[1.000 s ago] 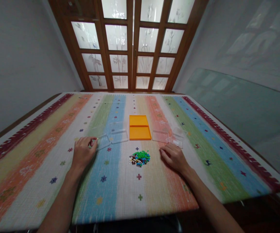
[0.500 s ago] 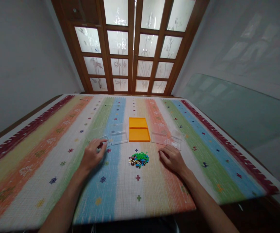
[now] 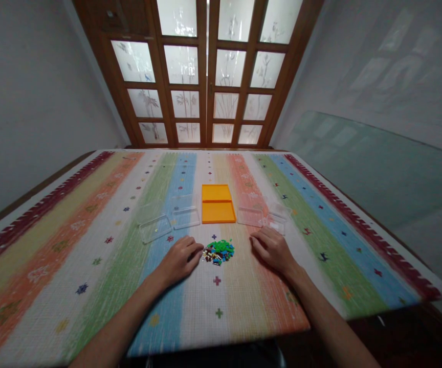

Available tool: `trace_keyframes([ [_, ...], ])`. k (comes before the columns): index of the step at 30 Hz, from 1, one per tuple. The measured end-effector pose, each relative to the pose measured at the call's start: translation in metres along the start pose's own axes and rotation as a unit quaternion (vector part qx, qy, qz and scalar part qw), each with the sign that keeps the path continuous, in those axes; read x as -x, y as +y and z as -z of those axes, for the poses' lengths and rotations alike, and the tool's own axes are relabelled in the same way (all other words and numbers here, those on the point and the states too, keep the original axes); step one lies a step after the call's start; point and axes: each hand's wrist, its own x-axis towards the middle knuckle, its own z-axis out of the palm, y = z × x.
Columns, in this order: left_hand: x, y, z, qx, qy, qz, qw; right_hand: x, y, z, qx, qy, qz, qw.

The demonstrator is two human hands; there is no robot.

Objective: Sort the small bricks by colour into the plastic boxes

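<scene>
A small heap of mixed little plastic building bricks (image 3: 220, 250), green, blue, brown and pale, lies on the striped cloth between my hands. My left hand (image 3: 182, 256) is at the heap's left edge, its fingers drawn together at the bricks; whether a piece is between the fingertips is too small to tell. To the right of the heap, my right hand (image 3: 272, 249) rests on the cloth with fingers curled in, and nothing shows in it. Beyond my left hand, a clear plastic tray (image 3: 155, 236) has a tiny pale piece inside.
An open orange case (image 3: 218, 223) stands behind the heap. One clear tray (image 3: 185, 226) sits left of it, another clear tray (image 3: 250, 225) right of it. A further clear tray (image 3: 278, 221) is just past my right hand. Wooden glazed doors (image 3: 207, 122) stand behind the table.
My left hand has moved right and nearer, from the far-left clear tray to the heap's left edge, uncovering that tray. My right hand has stayed in place. The view has shifted slightly.
</scene>
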Motion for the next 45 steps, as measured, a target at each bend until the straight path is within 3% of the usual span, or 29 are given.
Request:
trace_keyframes([
  [19, 0.000, 0.002, -0.004, 0.009, 0.001, 0.015, 1.000, 0.000, -0.001, 0.001, 0.012, -0.014, 0.000, 1.000],
  [25, -0.003, -0.002, 0.004, -0.017, 0.007, 0.029, 0.999, 0.002, -0.001, 0.001, 0.011, -0.020, -0.002, 1.000],
  [36, -0.038, -0.043, 0.041, -0.161, 0.042, 0.026, 0.986, 0.003, 0.001, -0.001, 0.008, -0.024, -0.010, 1.000],
  [45, -0.050, -0.060, 0.038, -0.217, 0.013, 0.021, 0.976, 0.004, 0.001, -0.001, 0.008, -0.035, -0.018, 0.999],
])
